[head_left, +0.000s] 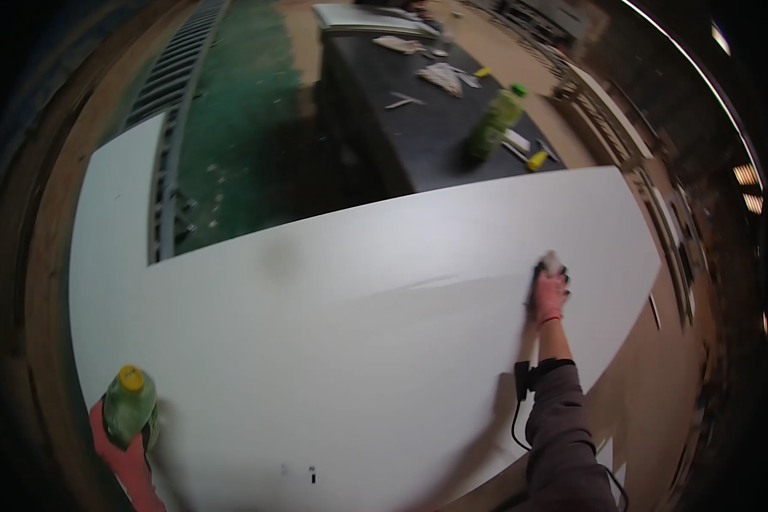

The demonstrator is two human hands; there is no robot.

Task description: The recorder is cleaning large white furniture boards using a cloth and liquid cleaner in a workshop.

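A large white panel [333,358] lies in front of me, with a faint wet-looking streak across its middle. At the lower left, my left hand [121,439], in a pink and dark glove, is wrapped round a translucent green plastic bottle [132,410] with a yellow cap. My right arm reaches out over the right part of the panel. There my right hand [550,292], gloved in pink with dark fingertips, is closed on a pale wad that looks like a cloth [552,261], against the panel's surface. A black device with a cable is strapped to my right forearm.
Beyond the panel stands a dark table [392,111] carrying a second green bottle [497,124], crumpled cloths [441,78] and small tools with yellow parts [537,160]. A roller conveyor [175,72] runs along the far left beside a green floor [239,111].
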